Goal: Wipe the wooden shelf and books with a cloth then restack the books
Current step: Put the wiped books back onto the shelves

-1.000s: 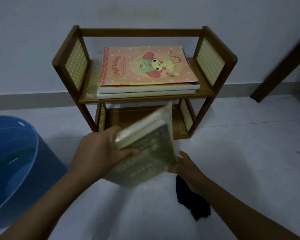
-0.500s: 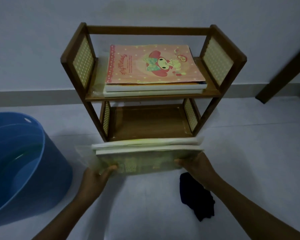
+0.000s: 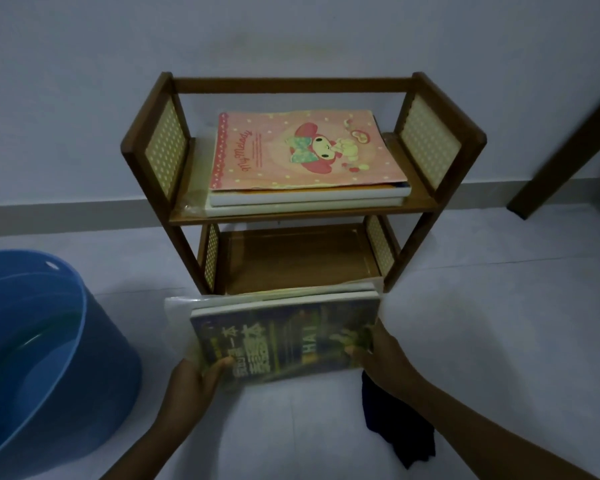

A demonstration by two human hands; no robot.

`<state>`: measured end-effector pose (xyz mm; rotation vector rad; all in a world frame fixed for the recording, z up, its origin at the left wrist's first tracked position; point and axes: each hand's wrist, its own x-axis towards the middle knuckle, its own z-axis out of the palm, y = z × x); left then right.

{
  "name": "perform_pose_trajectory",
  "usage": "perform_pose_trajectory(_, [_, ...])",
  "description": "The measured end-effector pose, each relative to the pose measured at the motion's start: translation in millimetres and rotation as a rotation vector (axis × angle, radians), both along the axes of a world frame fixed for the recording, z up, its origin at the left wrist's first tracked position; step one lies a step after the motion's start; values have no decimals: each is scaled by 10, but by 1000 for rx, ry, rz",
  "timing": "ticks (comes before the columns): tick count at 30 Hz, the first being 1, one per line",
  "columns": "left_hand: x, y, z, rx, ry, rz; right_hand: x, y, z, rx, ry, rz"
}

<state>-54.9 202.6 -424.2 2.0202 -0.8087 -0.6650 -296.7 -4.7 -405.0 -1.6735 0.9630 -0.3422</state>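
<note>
Left hand [image 3: 191,382] and right hand [image 3: 383,355] fingers gripping book stack [image 3: 284,334], before wooden shelf [image 3: 302,265]

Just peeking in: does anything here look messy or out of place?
Only a dark cloth lying crumpled on the floor beside the right hand. The pink book sits slightly askew on its stack.

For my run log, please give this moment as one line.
phase: restacking | left hand: grips green books | right hand: grips same | lower shelf: bare | cloth: on floor
</note>
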Motion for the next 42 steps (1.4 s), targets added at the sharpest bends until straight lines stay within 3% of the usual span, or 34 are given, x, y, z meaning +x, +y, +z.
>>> perform_pose_trajectory(3, [-1,-80,19,32,-69,-38,-110,-46,1,-11,-53,6])
perform_pose_trajectory(8, [27,-535,147,-29,-15,-38,-101,-382,27,108,-75,-46])
perform_pose_trajectory(16, [388,-1257,231,105,32,-34,287,-929,93,173,-25,-124])
perform_pose_trajectory(22, [610,-1660,100,163,55,60,692,-1272,-77,83,78,-181])
perform_pose_trajectory(31, [853,-1893,-140,266,-57,-10,926,-1269,-304,-102,83,-271])
perform_pose_trajectory(34, [908,-1806,-201,165,-33,-47,842,-1291,-395,-150,137,-204])
perform_pose_trajectory(37, [854,-1574,-148,-43,93,-167,627,-1283,-432,-51,-24,-21])
perform_pose_trajectory(39, [755,-1416,-144,-55,1,-258,463,-1265,-421,9,-76,101])
perform_pose_trajectory(42, [638,-1261,-167,34,-147,-278,322,-1251,-416,-67,57,222])
